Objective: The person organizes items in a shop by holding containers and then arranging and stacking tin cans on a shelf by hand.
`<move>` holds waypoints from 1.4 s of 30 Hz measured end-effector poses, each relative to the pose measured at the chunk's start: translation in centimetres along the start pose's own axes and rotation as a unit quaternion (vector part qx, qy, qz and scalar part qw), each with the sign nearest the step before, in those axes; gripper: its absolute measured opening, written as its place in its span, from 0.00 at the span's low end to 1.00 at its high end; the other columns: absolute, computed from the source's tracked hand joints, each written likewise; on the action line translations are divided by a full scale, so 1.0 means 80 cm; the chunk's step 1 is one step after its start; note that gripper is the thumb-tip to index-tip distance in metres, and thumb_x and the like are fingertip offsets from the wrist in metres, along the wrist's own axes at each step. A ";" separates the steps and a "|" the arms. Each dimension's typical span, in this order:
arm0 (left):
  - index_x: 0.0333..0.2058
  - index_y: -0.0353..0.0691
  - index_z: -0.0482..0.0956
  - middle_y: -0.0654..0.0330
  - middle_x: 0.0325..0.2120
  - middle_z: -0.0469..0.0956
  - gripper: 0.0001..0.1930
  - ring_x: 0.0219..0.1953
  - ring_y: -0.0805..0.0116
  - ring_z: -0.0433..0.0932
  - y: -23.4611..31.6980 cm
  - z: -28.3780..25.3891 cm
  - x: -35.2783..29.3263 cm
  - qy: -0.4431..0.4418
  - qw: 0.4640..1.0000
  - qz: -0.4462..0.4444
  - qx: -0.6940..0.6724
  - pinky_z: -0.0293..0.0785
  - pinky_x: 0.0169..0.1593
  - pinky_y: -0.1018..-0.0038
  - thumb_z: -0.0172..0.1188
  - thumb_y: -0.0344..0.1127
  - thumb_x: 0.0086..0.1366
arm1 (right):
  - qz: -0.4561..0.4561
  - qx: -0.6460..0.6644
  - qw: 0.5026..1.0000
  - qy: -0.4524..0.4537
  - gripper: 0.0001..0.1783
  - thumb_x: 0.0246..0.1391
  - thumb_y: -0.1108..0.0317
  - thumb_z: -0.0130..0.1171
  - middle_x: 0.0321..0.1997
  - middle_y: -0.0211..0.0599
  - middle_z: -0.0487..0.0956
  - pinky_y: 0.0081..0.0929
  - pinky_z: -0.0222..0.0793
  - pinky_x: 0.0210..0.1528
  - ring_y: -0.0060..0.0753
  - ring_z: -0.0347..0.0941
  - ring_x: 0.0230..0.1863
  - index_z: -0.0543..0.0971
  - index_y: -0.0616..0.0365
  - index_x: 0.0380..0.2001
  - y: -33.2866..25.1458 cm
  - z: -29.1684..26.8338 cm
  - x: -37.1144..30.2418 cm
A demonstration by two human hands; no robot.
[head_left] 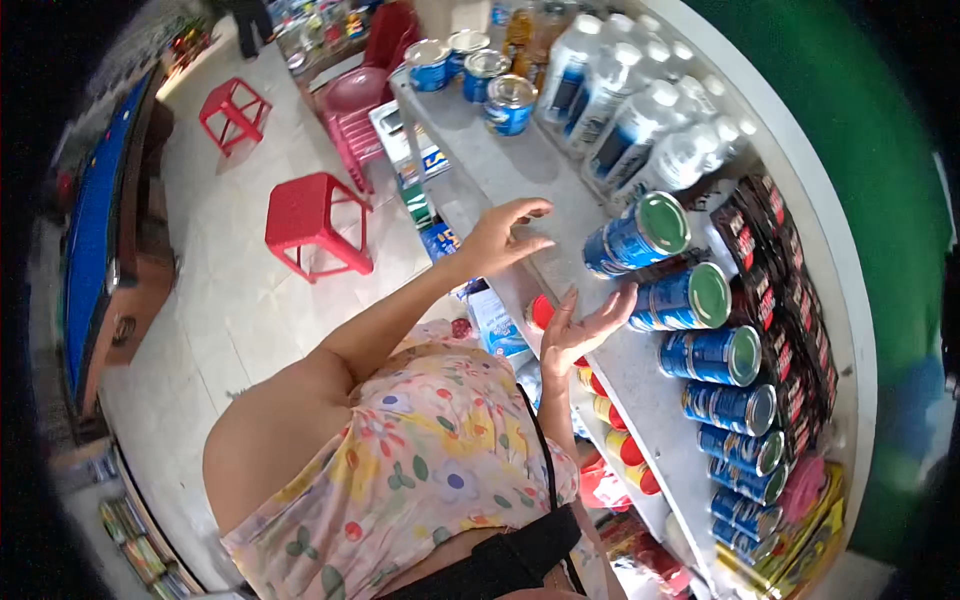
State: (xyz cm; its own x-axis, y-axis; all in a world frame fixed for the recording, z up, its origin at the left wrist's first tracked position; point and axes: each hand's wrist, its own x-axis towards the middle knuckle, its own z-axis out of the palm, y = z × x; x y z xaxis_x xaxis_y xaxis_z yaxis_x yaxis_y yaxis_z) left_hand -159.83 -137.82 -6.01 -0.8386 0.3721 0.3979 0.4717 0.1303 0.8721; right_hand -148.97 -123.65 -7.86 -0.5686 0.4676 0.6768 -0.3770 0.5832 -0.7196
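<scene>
Two red plastic stools (308, 222) are standing on the pale tiled floor (225, 300), stacked pink chairs (352, 115) are sitting near the shelf end, clear bottles (640, 120) are lining the shelf back.

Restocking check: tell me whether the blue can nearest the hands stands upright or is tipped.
Tipped: the blue can shows its green lid sideways, between the left hand and right hand.

Shelf (520, 170) w/ cans (715, 355), bottles (625, 125)

Blue can w/ green lid (638, 236), tilted on side atop shelf (560, 200), betw. open hands (545, 290)
</scene>
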 end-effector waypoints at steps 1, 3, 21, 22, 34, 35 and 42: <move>0.51 0.38 0.71 0.55 0.45 0.77 0.26 0.46 0.62 0.77 -0.007 -0.014 -0.011 0.033 0.999 -0.014 0.032 0.74 0.48 0.68 0.68 0.38 0.55 | -0.029 -0.074 0.997 -0.011 0.37 0.51 0.75 0.57 0.64 0.56 0.57 0.50 0.50 0.65 0.55 0.53 0.66 0.53 0.68 0.62 -0.009 -0.005 0.004; 0.49 0.37 0.74 0.54 0.42 0.79 0.23 0.43 0.62 0.78 -0.020 -0.045 -0.034 0.111 0.990 -0.056 0.066 0.74 0.47 0.68 0.66 0.39 0.56 | -0.074 -0.120 0.990 -0.007 0.30 0.52 0.73 0.58 0.60 0.58 0.63 0.48 0.55 0.61 0.58 0.58 0.62 0.62 0.66 0.57 -0.016 -0.002 0.006; 0.43 0.36 0.77 0.56 0.35 0.81 0.14 0.38 0.70 0.80 -0.113 -0.214 -0.045 0.244 0.956 -0.140 0.083 0.76 0.43 0.74 0.63 0.33 0.59 | 0.081 -0.020 0.973 -0.216 0.31 0.50 0.67 0.63 0.58 0.52 0.66 0.45 0.64 0.57 0.51 0.64 0.58 0.65 0.63 0.57 -0.030 0.182 0.074; 0.43 0.36 0.77 0.56 0.35 0.81 0.14 0.37 0.70 0.80 -0.128 -0.231 -0.039 0.245 0.954 -0.148 0.084 0.76 0.42 0.74 0.62 0.33 0.59 | 0.100 -0.019 0.975 -0.198 0.31 0.50 0.66 0.63 0.57 0.53 0.67 0.44 0.64 0.56 0.53 0.63 0.59 0.66 0.62 0.56 -0.032 0.198 0.077; 0.45 0.38 0.72 0.50 0.37 0.74 0.23 0.35 0.55 0.75 -0.537 -0.437 -0.315 0.374 0.608 -0.671 -0.200 0.74 0.38 0.59 0.66 0.43 0.54 | 0.056 -0.158 0.978 -0.121 0.27 0.53 0.71 0.59 0.55 0.51 0.68 0.42 0.67 0.57 0.48 0.67 0.56 0.66 0.69 0.54 -0.034 0.308 0.054; 0.46 0.38 0.71 0.51 0.37 0.72 0.23 0.36 0.54 0.74 -0.544 -0.444 -0.348 0.451 0.529 -0.687 -0.213 0.73 0.37 0.57 0.65 0.43 0.55 | 0.037 -0.158 0.979 -0.121 0.24 0.52 0.73 0.58 0.54 0.51 0.69 0.42 0.67 0.55 0.48 0.69 0.53 0.67 0.68 0.53 -0.027 0.305 0.053; 0.65 0.53 0.52 0.48 0.65 0.42 0.47 0.62 0.50 0.51 -0.641 -0.487 -0.379 0.606 0.483 -0.551 -0.310 0.63 0.56 0.45 0.64 0.64 0.51 | 0.045 -0.045 0.939 -0.339 0.09 0.49 0.83 0.57 0.28 0.40 0.77 0.25 0.70 0.35 0.34 0.73 0.30 0.75 0.65 0.35 -0.047 0.354 0.005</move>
State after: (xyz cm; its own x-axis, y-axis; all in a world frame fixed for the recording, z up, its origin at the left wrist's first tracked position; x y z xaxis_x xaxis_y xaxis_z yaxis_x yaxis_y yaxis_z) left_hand -169.21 -191.54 -51.67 -0.2086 -0.4693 -0.8580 -0.3004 -0.8042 0.5129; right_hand -168.49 -144.51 -9.27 -0.9413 0.0044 0.3376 -0.2595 0.6305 -0.7316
